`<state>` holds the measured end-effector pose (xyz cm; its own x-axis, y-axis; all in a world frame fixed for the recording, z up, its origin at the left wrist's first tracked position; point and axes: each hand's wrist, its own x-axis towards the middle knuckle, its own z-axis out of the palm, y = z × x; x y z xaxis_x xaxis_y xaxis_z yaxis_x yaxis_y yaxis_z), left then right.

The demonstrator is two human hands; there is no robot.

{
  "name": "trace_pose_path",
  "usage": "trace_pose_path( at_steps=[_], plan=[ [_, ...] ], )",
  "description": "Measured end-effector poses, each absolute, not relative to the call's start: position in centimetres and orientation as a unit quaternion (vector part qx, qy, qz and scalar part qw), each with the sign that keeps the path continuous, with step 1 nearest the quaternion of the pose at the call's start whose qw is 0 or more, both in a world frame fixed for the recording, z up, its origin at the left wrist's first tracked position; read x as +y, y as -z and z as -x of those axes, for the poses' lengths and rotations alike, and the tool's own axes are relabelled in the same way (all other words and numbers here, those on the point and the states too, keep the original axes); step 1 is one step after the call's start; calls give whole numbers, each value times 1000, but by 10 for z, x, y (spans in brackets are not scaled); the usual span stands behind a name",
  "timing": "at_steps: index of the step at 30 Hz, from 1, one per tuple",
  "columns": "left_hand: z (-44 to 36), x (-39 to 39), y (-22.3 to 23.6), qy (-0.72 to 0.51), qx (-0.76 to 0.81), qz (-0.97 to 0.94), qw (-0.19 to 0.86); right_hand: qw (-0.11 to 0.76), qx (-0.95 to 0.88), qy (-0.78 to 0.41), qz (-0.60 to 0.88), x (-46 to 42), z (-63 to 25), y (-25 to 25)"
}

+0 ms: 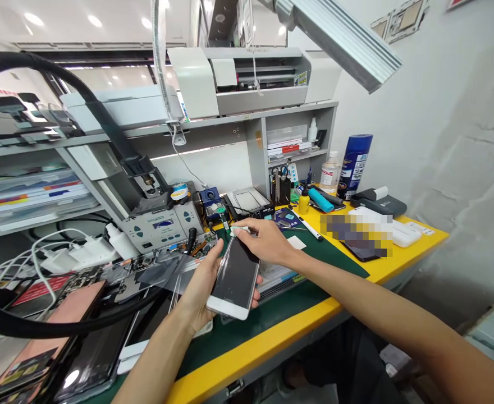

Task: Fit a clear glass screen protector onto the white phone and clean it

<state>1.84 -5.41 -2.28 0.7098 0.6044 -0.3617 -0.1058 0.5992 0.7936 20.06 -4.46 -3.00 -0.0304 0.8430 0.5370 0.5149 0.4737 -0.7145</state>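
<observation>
White phone (235, 280) in L hand (201, 283), held by edges, w/ R hand (268, 241) pinching pale wad (241, 229) @ far end.

The single wide head view looks forward and down from near above the flat, rectangular, white-framed phone (235, 275) with a dark glass screen, reaching past it to the grey, open-fronted shelf unit (258, 163) beyond.

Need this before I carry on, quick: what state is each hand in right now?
Left hand: holding the phone.
Right hand: closed, pinching a pale piece at the phone's far end.
</observation>
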Motion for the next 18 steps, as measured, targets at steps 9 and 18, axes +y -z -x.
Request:
trace_pose_path(
  at_steps=[9,18],
  plan=[
    [-20,-55,21,-216,328,-394,831,493,-704,-149,489,-44,-201,31],
    [-18,-54,24,-216,327,-399,829,493,-709,-152,480,-43,-200,33]
  ],
)
